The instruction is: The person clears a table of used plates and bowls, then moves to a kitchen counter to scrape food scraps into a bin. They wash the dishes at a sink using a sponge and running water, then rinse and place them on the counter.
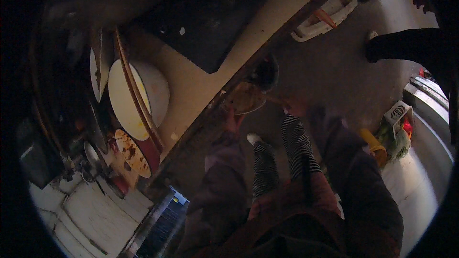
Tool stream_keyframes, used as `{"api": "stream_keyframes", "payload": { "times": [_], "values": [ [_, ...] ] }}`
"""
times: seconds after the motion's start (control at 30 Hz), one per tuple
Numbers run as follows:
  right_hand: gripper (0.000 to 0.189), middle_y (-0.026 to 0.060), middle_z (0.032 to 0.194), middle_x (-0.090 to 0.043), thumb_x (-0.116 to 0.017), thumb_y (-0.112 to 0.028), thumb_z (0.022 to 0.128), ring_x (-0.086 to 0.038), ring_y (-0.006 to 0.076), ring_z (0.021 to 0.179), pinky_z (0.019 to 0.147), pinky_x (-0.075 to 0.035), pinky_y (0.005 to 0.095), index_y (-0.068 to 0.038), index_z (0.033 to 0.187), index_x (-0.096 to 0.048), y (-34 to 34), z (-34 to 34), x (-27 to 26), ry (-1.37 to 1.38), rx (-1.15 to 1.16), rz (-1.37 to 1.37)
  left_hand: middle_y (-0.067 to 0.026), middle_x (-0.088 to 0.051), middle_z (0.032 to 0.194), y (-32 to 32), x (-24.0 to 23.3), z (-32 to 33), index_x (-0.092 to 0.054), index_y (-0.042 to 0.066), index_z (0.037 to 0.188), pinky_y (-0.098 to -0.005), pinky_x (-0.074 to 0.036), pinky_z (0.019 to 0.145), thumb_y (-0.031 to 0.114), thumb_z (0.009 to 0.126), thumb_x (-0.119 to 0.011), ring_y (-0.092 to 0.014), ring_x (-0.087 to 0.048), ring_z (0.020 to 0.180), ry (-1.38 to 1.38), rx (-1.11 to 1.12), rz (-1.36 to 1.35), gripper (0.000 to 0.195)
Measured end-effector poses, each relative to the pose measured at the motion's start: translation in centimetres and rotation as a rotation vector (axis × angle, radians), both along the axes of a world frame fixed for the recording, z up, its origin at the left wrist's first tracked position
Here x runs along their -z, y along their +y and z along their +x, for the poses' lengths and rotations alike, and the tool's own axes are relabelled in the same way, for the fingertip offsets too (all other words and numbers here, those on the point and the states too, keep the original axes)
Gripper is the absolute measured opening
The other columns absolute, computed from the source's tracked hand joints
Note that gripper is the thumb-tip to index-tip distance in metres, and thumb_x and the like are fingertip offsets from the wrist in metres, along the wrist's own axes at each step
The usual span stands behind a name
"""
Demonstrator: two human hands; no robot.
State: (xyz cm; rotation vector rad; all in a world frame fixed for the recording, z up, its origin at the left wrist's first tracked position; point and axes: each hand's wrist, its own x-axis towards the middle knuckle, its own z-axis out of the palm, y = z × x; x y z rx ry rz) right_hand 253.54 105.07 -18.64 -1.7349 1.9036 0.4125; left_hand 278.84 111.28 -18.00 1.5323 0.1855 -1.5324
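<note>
Dim light blurs the middle of the view. A round, shallow brown vessel (245,97), perhaps a pan, is held low in front of me beside the counter edge. My left hand (233,120) grips its near rim, with the thumb and fingers at the edge. My right hand (296,106) is closed around a handle (274,99) that runs out from the vessel's right side; its fingertips are hard to make out. Just beyond the vessel stands a dark bucket-like container (266,73), its contents too dark to tell.
On the counter (195,114) are a black slab (211,39), a white basin (159,95) crossed by wooden sticks (134,89), and a stained maroon bowl (134,154). A white plastic tray (304,30) lies beyond. Another person's dark-clad leg (401,44) and a vegetable basket (396,114) are right.
</note>
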Motion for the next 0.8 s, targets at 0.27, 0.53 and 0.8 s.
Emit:
{"api": "stream_keyframes", "payload": {
  "times": [0.27, 0.53, 0.8],
  "values": [
    [0.039, 0.0107, 0.107, -0.061, -0.044, -0.042, 0.086, -0.061, 0.0279, 0.089, 0.075, -0.049, 0.0465, -0.018, 0.111, -0.061, 0.2, 0.8, -8.9, -0.472, -0.233, -0.117, -0.0055, -0.047, 0.125, 2.1, 3.5, -0.2, -0.037, 0.013, 0.132, -0.0286, -0.05, 0.08, 0.057, 0.08, -0.054, -0.019, -0.052, 0.104, 0.029, 0.024, -0.082, 0.07],
    [0.047, 0.0129, 0.108, -0.059, -0.046, -0.047, 0.084, -0.059, 0.0305, 0.09, 0.078, -0.046, 0.0486, -0.016, 0.117, -0.055, -0.7, -0.6, -2.6, -0.584, -0.365, 0.252, -0.0069, -0.036, 0.136, 2.3, 1.6, -2.0, -0.028, 0.014, 0.137, -0.0398, -0.038, 0.099, 0.058, 0.081, -0.052, -0.025, -0.039, 0.122, 0.041, -0.035, -0.196, 0.075],
    [0.049, 0.0127, 0.111, -0.057, -0.043, -0.048, 0.085, -0.056, 0.0308, 0.095, 0.08, -0.042, 0.0529, -0.016, 0.12, -0.053, -2.9, -0.7, -1.3, -0.216, -0.256, 0.256, -0.0066, -0.041, 0.132, 2.0, 0.2, -2.6, -0.033, 0.014, 0.134, -0.038, -0.045, 0.092, 0.048, 0.084, -0.056, -0.023, -0.046, 0.115, 0.002, -0.096, -0.13, 0.065]
  ]
}}
